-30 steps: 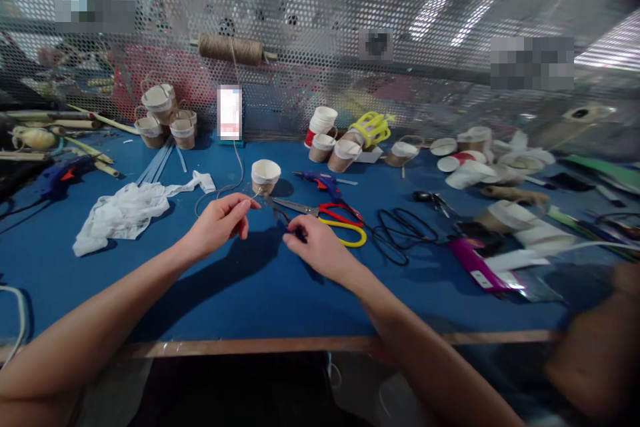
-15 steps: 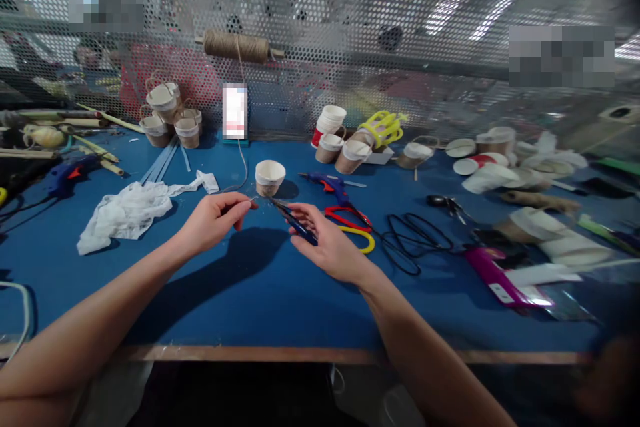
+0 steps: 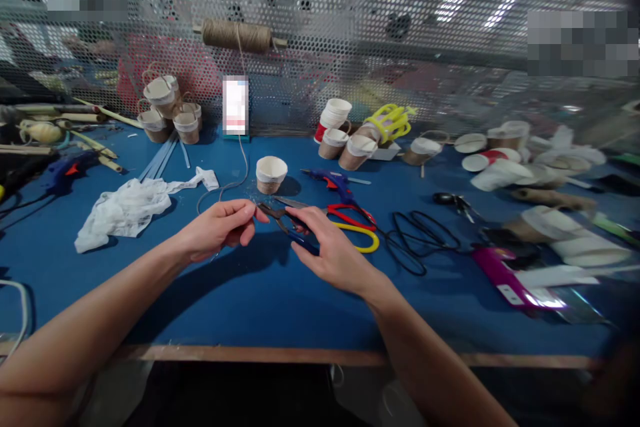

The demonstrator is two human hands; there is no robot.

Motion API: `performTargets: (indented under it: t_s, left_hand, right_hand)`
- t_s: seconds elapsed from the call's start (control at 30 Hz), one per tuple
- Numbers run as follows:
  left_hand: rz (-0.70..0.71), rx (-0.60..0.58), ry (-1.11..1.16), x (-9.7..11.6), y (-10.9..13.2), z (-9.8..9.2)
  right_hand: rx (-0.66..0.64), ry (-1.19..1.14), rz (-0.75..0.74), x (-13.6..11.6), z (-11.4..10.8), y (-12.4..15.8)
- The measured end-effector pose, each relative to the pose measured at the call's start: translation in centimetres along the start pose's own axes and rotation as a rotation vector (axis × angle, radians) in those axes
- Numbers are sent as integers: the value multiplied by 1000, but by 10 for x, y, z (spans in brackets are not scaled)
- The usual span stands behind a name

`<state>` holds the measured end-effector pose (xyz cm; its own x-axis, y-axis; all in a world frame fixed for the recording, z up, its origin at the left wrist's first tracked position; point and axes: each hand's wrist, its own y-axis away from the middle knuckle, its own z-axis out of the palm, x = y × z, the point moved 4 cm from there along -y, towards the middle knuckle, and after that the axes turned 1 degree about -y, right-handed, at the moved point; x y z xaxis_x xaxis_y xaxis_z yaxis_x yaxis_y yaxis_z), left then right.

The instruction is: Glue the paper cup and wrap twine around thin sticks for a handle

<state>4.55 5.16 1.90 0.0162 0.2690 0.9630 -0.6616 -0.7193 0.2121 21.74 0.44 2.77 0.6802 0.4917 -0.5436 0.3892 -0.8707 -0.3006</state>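
Note:
My left hand (image 3: 223,230) is closed in a pinch, thumb against forefinger. A thin twine (image 3: 245,170) runs from a spool, loops over the table and passes into this hand; its end is hidden by the fingers. My right hand (image 3: 333,253) grips blue-handled pliers (image 3: 281,215). Their dark jaws are parted and reach close to the left fingertips. Just beyond the hands stands a small paper cup (image 3: 271,177), its lower part wrapped in brown and its rim white. Scissors (image 3: 361,238) with red and yellow handles lie partly behind the right hand.
A twine spool (image 3: 237,35) hangs on the perforated screen. White gauzy cloth (image 3: 125,213) lies left, near glue sticks (image 3: 160,160). A blue glue gun (image 3: 333,183), finished-looking cups (image 3: 357,150) and a black cord (image 3: 417,233) sit right. A phone (image 3: 235,105) leans at the back.
My hands have come closer together and slightly nearer to me. The plier jaws have opened and moved toward the left fingertips. The twine now loops further left. The view has shifted slightly.

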Motion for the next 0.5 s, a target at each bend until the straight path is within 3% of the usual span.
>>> performTargets:
  t_s: [0.5]
  left_hand:
    - [71, 75, -109, 2, -2, 3]
  right_hand:
    - [-2, 47, 1, -5, 0, 4]
